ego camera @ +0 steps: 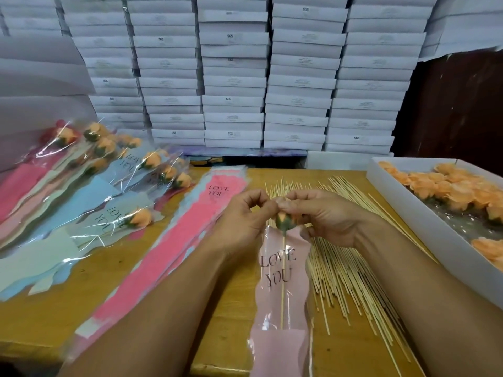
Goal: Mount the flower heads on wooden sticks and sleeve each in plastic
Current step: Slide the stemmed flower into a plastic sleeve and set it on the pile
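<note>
An orange flower head [284, 220] with a green base sits on a wooden stick [283, 281] inside a pale pink "LOVE YOU" plastic sleeve [280, 308]. My left hand [242, 217] and my right hand [324, 216] meet above the flower, each pinching the sleeve's top edge at the flower. The sleeve hangs down toward me over the table's front edge. Fingers hide the top of the flower.
Loose wooden sticks [351, 268] lie spread right of the sleeve. A white box [424, 213] of orange flower heads [446, 186] stands at the right. A stack of pink sleeves [174, 248] lies left of my hands, finished sleeved flowers [109, 170] further left. White boxes [234, 77] are stacked behind.
</note>
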